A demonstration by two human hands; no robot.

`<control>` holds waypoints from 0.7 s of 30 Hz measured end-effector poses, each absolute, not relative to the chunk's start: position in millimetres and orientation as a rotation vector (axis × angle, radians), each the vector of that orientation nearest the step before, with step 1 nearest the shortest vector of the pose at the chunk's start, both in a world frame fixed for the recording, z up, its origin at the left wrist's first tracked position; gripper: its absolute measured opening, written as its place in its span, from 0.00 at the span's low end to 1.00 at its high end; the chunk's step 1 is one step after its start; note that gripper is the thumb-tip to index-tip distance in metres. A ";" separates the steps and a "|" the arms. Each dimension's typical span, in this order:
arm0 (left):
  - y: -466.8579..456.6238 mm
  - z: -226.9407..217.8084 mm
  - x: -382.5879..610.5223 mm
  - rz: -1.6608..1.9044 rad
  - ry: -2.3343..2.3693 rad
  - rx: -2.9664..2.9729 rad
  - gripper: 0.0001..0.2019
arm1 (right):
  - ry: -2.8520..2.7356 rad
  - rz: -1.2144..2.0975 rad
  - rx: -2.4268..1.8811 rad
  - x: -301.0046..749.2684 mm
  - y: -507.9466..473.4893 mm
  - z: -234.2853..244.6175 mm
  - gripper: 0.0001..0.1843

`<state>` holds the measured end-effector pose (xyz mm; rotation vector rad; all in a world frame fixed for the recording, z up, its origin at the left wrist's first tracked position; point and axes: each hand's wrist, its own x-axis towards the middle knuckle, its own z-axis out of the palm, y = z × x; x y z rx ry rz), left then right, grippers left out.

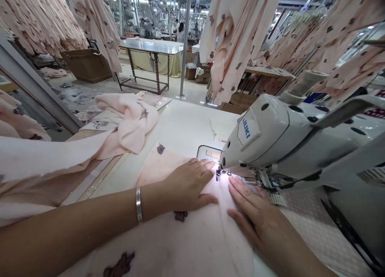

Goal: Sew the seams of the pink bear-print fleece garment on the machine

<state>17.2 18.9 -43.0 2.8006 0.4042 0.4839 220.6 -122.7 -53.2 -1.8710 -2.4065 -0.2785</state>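
Pale pink printed fabric point(207, 237) lies spread over the white sewing table and runs under the presser foot point(218, 174) of a white sewing machine point(264, 128). Flat on the cloth, just left of the foot, rests my left hand point(192, 182), fingers stretched out and thumb apart. A silver bracelet point(138, 205) circles that wrist. To the right of the foot, my right hand point(258, 213) presses on the same fabric with its fingers extended. Light from the machine falls on the cloth around the needle. The fabric under both palms is hidden.
A heap of pink fabric point(129, 120) sits at the table's left side. Printed garments point(234, 36) hang ahead and on both sides. Beyond stand a metal-legged table point(153, 46) and a brown carton point(86, 64). A person point(180, 31) is far off at the back.
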 end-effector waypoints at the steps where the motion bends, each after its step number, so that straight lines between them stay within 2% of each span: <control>1: 20.6 -43.0 18.8 0.482 0.420 2.793 0.32 | -2.392 -0.300 -1.881 222.7 -121.7 -53.9 0.29; 5: 26.7 -42.3 25.6 0.456 0.474 2.771 0.34 | -2.322 -0.359 -1.906 228.9 -114.9 -53.8 0.25; 12: 29.0 -42.0 28.5 0.487 0.471 2.741 0.32 | -2.299 -0.341 -1.917 231.3 -110.4 -54.7 0.25; 16: 28.3 -43.9 26.9 0.494 0.481 2.734 0.35 | -2.279 -0.227 -1.903 244.6 -112.6 -66.0 0.27; 21: 29.0 -49.3 26.5 0.565 0.472 2.774 0.34 | -2.257 -0.178 -1.770 271.0 -110.8 -84.9 0.31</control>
